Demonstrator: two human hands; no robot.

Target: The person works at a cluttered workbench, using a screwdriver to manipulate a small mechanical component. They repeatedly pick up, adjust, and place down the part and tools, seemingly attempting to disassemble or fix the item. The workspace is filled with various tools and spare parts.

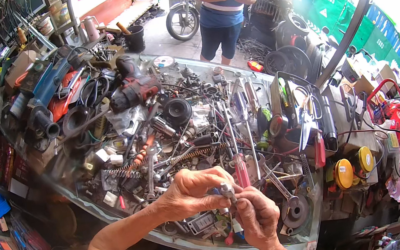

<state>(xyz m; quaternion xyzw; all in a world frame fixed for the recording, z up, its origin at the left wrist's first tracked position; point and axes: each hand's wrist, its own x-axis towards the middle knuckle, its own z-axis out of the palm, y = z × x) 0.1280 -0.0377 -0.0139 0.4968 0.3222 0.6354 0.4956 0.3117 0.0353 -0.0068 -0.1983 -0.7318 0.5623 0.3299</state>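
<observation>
Low in the middle of the view, my left hand (pixel 197 189) and my right hand (pixel 255 219) meet over the cluttered glass-topped bench (pixel 121 223), their fingers closed on a small silvery metal part (pixel 227 190). Just behind them lie a long screwdriver with a red translucent handle (pixel 241 171), coiled springs (pixel 189 154) and many loose small fittings. A combination wrench (pixel 291 197) rests beside a round metal disc (pixel 297 214) to the right of my hands.
A red and black drill (pixel 134 93) and blue power tool (pixel 52 78) sit at left. A tool container (pixel 299 103) and yellow round tins (pixel 344 174) are at right. Beyond the bench stands a person (pixel 225 9) holding something, near a motorcycle (pixel 181 19).
</observation>
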